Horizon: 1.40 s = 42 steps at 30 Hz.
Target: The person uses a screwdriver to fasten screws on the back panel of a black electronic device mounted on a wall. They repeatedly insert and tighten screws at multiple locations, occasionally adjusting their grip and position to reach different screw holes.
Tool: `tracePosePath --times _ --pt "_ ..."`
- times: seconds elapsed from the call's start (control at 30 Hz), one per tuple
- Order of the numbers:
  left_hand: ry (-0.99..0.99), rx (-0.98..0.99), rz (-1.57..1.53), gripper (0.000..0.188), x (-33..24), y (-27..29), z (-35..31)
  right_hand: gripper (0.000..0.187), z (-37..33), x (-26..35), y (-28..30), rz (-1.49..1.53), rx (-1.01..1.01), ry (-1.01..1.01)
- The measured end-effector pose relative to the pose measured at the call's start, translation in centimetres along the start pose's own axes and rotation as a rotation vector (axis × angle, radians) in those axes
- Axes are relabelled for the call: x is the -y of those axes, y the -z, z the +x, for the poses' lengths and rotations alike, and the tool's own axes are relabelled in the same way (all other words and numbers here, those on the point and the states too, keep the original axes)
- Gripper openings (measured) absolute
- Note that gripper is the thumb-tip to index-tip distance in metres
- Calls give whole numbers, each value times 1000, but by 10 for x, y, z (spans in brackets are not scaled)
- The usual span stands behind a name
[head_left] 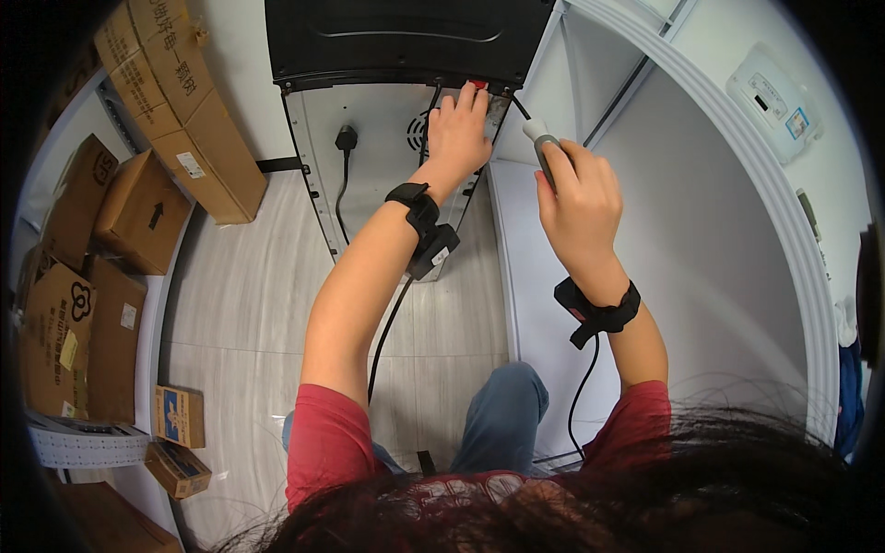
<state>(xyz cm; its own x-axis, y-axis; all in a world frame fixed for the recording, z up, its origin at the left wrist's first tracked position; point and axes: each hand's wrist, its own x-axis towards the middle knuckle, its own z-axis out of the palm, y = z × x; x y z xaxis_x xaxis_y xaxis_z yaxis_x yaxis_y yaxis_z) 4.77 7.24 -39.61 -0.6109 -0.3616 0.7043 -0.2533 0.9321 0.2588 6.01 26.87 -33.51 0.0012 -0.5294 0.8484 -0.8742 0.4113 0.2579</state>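
from the head view, my left hand [458, 134] lies flat, fingers together, on the far top edge of the grey appliance back panel [369, 157]. my right hand [579, 205] is clamped on a screwdriver [542, 146], far right of it. the tool looks light and stiff, best gripped mid-handle. its tip is hidden.

Brown cardboard cartons are lining the left wall: a long one [180, 101] is leaning at the top left with a small white label [191, 164] on its side, and a squarer box [143, 210] with a black arrow is sitting below it. Further down, a large carton [83, 336] bearing a white sticker [128, 316] is standing upright. Two small printed boxes [179, 415] [177, 468] are lying on the floor. A white wall unit [772, 100] with a blue-edged label [797, 123] is hanging at the upper right.
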Motion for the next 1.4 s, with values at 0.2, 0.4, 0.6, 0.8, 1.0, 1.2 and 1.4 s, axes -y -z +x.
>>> tracePosePath --times 0.2,0.4,0.6,0.8,1.0,1.2,1.4 --pt "-12 -39 -37 70 2 -5 1 35 -1 -10 -7 71 -59 91" --pt "-19 -77 -46 69 2 -4 -2 36 1 -10 -8 90 -42 74" --pt "-15 -66 -23 69 -1 -3 -3 32 -2 1 -10 88 -33 94" --pt "17 -53 -47 70 -1 -1 -2 32 -7 -2 -9 176 -74 40" --pt "33 -48 -51 69 0 -4 1 44 -6 -20 -9 170 -88 72" --pt "-5 -61 -54 69 3 -7 -2 46 -12 -12 -4 91 -17 -71" --pt "-49 -45 -55 69 7 -6 1 39 -10 -3 -5 81 -53 -136"
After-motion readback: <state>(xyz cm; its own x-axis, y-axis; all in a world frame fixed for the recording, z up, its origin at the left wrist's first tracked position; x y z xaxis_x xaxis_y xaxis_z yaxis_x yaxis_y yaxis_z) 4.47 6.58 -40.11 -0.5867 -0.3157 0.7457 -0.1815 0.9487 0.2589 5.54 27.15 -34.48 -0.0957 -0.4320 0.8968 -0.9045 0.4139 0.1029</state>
